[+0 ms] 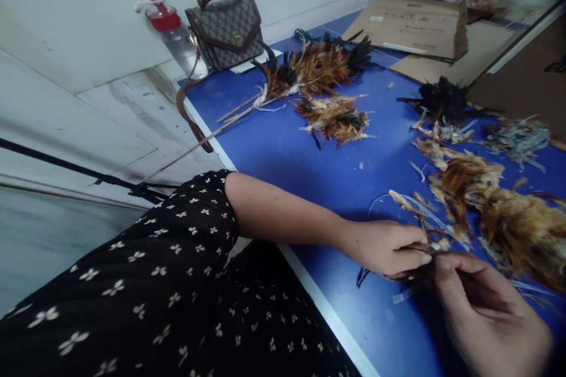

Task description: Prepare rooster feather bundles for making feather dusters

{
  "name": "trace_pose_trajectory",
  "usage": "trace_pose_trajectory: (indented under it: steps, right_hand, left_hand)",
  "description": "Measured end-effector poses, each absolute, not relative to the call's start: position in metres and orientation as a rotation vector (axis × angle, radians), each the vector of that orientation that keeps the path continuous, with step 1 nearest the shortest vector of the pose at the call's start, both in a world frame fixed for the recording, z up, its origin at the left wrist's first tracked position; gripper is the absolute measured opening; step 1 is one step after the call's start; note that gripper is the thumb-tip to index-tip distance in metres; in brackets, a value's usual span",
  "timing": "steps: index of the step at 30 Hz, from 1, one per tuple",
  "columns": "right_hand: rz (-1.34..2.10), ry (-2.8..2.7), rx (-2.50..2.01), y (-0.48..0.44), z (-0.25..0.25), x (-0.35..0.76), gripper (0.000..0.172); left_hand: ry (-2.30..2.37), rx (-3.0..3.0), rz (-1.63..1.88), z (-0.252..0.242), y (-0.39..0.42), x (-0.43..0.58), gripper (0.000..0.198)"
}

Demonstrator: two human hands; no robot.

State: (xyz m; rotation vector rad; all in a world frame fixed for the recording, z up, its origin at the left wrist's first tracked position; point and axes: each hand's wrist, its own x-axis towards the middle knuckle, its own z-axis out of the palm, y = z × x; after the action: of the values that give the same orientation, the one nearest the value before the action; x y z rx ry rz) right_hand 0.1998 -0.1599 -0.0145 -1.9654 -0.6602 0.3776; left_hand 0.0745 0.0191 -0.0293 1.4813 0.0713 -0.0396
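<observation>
Pinching Feathers Between Two Hands

Gripping a small feather bundle, the left hand clamps thumb and fingers on it; the right hand pinches its other end. Loose brown feathers lie just beyond both hands on the blue table.

A blue table with a pale edge carries brown and black feather bundles scattered over its middle and right side. A feather duster on a thin stick lies toward the far edge, beside a patterned handbag and a red-capped bottle at the far left corner. Flattened cardboard lies at the far right.
</observation>
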Motion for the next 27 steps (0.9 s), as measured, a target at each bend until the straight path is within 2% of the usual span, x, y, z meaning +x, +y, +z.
trace_pose_trajectory:
  steps: [6,11,14,16,20,27]
  right_hand:
    - [0.390,-0.662,-1.944,-0.161,-0.015,0.200,0.048]
    - [0.324,-0.623,-1.910,-0.161,-0.017,0.198,0.050]
    - [0.364,-0.665,-1.842,-0.163,-0.017,0.198,0.060]
    - [0.397,-0.699,-1.828,-0.164,-0.017,0.199,0.065]
    - [0.421,-0.659,-1.871,-0.164,-0.016,0.200,0.055]
    - [0.413,-0.694,-1.909,-0.165,-0.016,0.203,0.050]
  left_hand:
    - [0.126,1.572,0.090,-0.023,0.023,0.074,0.031]
    - [0.160,1.589,0.091,-0.008,0.026,0.070,0.022]
    - [0.145,1.560,0.027,-0.006,0.025,0.070,0.014]
    - [0.122,1.536,-0.050,-0.006,0.024,0.071,0.015]
    - [0.123,1.507,-0.112,-0.006,0.022,0.070,0.025]
    - [0.114,1.478,-0.011,-0.010,0.025,0.069,0.020]
